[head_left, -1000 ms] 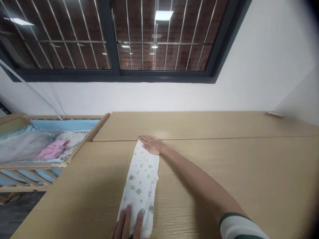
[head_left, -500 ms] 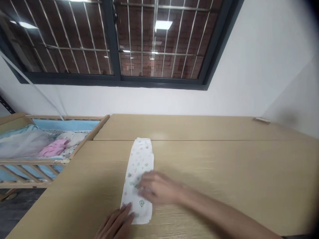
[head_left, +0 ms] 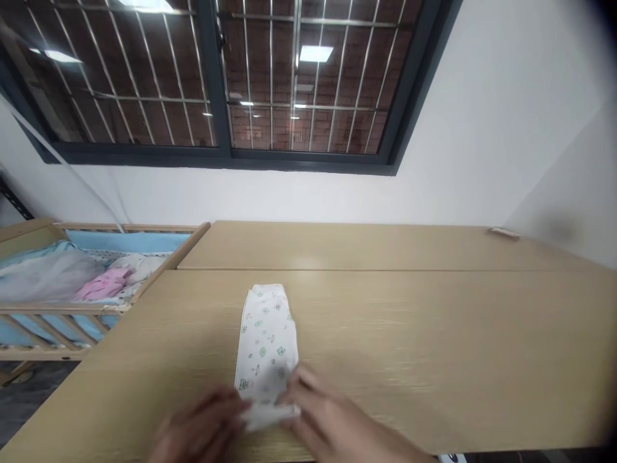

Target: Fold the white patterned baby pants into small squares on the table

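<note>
A white cloth [head_left: 267,341] with small green and grey prints lies in a long folded strip on the wooden tabletop. Its near end is lifted and turned back on itself. My left hand [head_left: 200,424], blurred by motion, is closed on the left corner of that end. At the right corner, my right hand [head_left: 325,411] pinches the same end between thumb and fingers. The far part of the strip lies flat, untouched by either hand.
A wooden crib [head_left: 67,308] with blue lining stands to the left, holding a pink cloth [head_left: 105,284] and bedding. Beyond the tabletop [head_left: 434,321] are a white wall and a barred window [head_left: 308,83]. A small flat object [head_left: 504,233] lies at the far right.
My right hand has moved from the middle of the cloth to its near right corner. Both hands now grip the near end, which is raised and folded over. The cloth has shifted slightly nearer.
</note>
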The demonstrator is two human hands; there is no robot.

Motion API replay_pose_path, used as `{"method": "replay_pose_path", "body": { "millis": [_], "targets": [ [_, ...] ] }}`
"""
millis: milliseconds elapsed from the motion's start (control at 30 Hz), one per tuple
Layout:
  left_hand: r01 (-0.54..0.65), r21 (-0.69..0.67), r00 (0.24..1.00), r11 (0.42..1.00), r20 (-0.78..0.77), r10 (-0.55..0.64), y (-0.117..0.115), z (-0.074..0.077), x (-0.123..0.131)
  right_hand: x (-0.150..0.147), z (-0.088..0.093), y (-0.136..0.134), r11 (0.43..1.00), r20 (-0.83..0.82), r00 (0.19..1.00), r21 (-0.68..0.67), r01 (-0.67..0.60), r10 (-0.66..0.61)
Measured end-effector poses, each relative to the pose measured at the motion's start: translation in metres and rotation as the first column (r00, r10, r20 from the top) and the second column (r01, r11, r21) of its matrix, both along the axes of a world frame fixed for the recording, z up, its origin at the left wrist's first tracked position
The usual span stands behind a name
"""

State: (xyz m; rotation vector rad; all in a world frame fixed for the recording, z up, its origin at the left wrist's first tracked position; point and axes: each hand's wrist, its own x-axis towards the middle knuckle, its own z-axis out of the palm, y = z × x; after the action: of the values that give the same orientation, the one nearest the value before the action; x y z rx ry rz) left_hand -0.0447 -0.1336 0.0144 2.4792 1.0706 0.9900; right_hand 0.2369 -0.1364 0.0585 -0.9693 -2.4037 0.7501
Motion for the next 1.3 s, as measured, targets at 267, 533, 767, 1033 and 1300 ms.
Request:
{"method": "replay_pose_path", "body": {
  "millis": [267,533,767,1033,1300],
  "targets": [
    [-0.322,-0.249,0.943,0.913,0.003,0.333,0.167,0.033,0.031,-0.019,0.001,0.180,0.943,-0.160,0.932,-0.120,0.310,-0.327],
    [-0.453,-0.101,0.884,0.886,-0.179,0.431,0.198,0.005,0.059,-0.023,-0.030,0.232,0.899,0.023,0.902,-0.081,0.431,-0.430],
    [-0.284,0.294,0.854,0.913,-0.357,0.380,0.064,-0.044,0.076,-0.041,-0.002,0.163,0.985,0.114,0.986,0.109,-0.134,0.122],
    [-0.146,0.367,0.829,0.919,-0.461,0.316,0.044,-0.069,0.069,-0.060,-0.052,0.159,0.919,0.236,0.892,-0.011,-0.395,0.386],
    [-0.134,0.374,0.851,0.918,-0.431,0.299,0.045,-0.098,0.063,-0.050,-0.058,0.235,0.973,0.334,0.929,0.110,-0.205,0.158]
  ]
}}
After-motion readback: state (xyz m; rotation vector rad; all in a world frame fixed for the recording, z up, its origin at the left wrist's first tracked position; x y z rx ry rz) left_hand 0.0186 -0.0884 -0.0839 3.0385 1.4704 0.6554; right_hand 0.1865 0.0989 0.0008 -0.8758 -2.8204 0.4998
